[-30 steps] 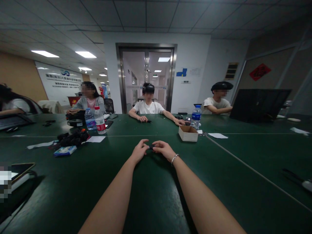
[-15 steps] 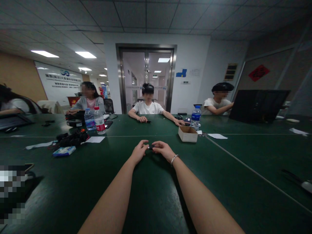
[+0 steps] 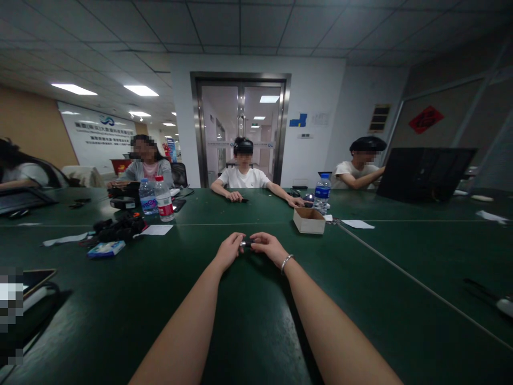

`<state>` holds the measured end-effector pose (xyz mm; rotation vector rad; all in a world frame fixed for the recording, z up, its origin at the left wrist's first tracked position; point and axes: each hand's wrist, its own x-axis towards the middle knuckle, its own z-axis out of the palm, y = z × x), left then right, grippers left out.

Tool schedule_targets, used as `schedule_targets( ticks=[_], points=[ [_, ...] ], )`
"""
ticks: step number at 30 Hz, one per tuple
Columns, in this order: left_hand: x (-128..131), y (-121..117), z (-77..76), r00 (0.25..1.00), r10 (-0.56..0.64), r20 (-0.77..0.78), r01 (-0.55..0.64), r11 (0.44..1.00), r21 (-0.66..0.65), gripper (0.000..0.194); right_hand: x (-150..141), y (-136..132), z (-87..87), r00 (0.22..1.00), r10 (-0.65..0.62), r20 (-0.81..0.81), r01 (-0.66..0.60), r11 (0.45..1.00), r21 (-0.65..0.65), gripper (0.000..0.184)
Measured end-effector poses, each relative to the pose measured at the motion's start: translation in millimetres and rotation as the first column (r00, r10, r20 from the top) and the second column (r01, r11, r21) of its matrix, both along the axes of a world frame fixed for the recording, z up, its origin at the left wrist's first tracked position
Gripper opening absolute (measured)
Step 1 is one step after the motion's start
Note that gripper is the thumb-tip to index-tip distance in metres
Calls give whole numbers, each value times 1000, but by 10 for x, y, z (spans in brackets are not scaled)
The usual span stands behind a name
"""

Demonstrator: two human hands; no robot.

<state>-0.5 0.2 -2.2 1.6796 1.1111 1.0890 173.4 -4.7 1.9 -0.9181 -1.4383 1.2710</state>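
Note:
Between my two hands is a small, short black object with a silver end [image 3: 247, 243], held just above or on the green table [image 3: 256, 299]; its exact kind is too small to tell. My left hand [image 3: 230, 250] has its thumb and fingertips closed at the silver left end. The black right end is pinched by the fingers of my right hand [image 3: 272, 248], which wears a silver bracelet [image 3: 286, 262]. Fingertips partly cover both ends of the object.
An open white box [image 3: 309, 221] and a water bottle [image 3: 323, 193] stand ahead to the right. Two bottles [image 3: 163, 200], a black tangle of straps [image 3: 118, 227] and a blue-white packet [image 3: 106, 249] are at left. Across the table sits a person in a headset [image 3: 244, 174].
My left fingers have come down and closed on the silver end, where the index finger was raised before. More of the silver part shows now. My right hand stays nearly still.

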Motion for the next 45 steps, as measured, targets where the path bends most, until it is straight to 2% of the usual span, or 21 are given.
schedule_targets(
  ticks=[8, 13, 19, 25, 29, 38, 41, 45],
  points=[
    [-11, 35, -50, 1000, -7, 2, 7, 1000, 14, 36, -3, -2, 4, 1000, -3, 5, 3, 1000, -1, 32],
    [1, 37, -49, 999, 26, 48, -29, 998, 47, 30, 7, 18, -11, 1000, -17, -16, 17, 1000, -15, 32],
    [7, 19, -29, 994, 78, -76, -76, 997, 29, 37, 8, 26, -23, 999, -23, -36, 23, 1000, -6, 33],
    [-13, 31, -48, 999, 18, 38, -19, 999, 26, 26, -6, 27, -30, 998, -34, -45, 33, 999, -18, 33],
    [-12, 30, -49, 999, -22, 41, 20, 999, 34, 24, 7, 37, -40, 999, -36, -41, 36, 999, -8, 33],
    [14, 20, -22, 998, 32, -48, -33, 999, -17, 37, 6, 20, -25, 999, -47, -25, 47, 999, 6, 33],
    [18, 3, -8, 1000, 21, -17, -21, 1000, -19, 39, 4, 20, -23, 998, -57, -27, 57, 998, -1, 31],
    [-1, -26, 11, 999, 3, 51, -6, 998, 55, 35, -2, 40, -41, 998, -48, -36, 48, 999, -13, 31]
  ],
)
